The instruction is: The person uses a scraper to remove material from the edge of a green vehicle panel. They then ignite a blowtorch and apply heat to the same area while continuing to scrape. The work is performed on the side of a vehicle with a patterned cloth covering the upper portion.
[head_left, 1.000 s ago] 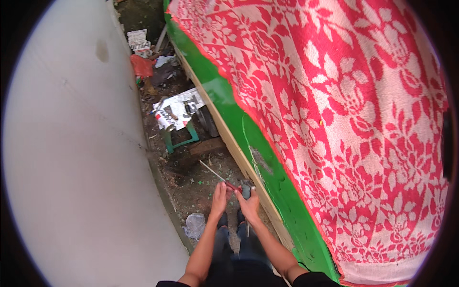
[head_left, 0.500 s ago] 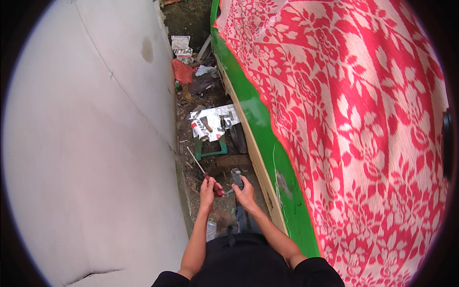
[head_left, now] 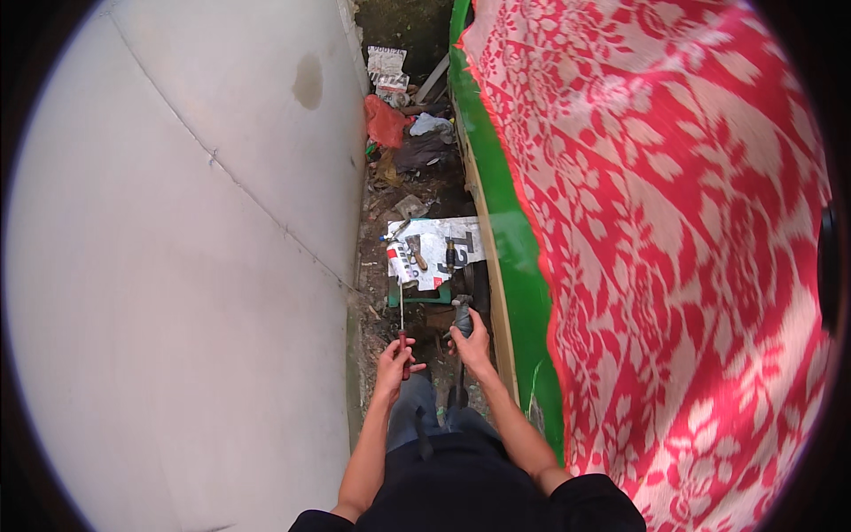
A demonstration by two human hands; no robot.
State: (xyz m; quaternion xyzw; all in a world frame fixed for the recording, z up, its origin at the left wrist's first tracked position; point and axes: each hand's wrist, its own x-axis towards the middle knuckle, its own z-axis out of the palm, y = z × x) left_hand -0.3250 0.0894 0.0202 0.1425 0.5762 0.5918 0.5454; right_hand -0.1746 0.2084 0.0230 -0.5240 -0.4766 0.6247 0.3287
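A: What is the left hand point(head_left: 391, 363) doing?

B: Its grip is closed around a red-handled screwdriver point(head_left: 403, 340), between six and seven o'clock from the middle of the view, the shaft aimed at twelve.

A: And the right hand point(head_left: 473, 344)?

B: That grip is closed on a grey tool point(head_left: 463, 320), at about five o'clock from the middle. I can't tell its exact kind.

A: How far along would you say things are?

B: Both tools are up and held, so that part is done. Neither appears to touch the green panel point(head_left: 525, 293), at about two o'clock from the right hand, so I'd judge this a pause in handling. The panel has a pale scuffed patch low down, but whether it belongs to this work I can't tell, nor how much is left.

A: Anything lying unused?

B: Yes. At twelve o'clock from the hands, a green stool point(head_left: 430, 301) bears a white sheet point(head_left: 434, 232) with a white canister point(head_left: 401, 263), a wooden-handled tool point(head_left: 418, 255) and a dark-handled tool point(head_left: 450, 256). The shaft's tip overlaps the canister in view; contact is unclear.
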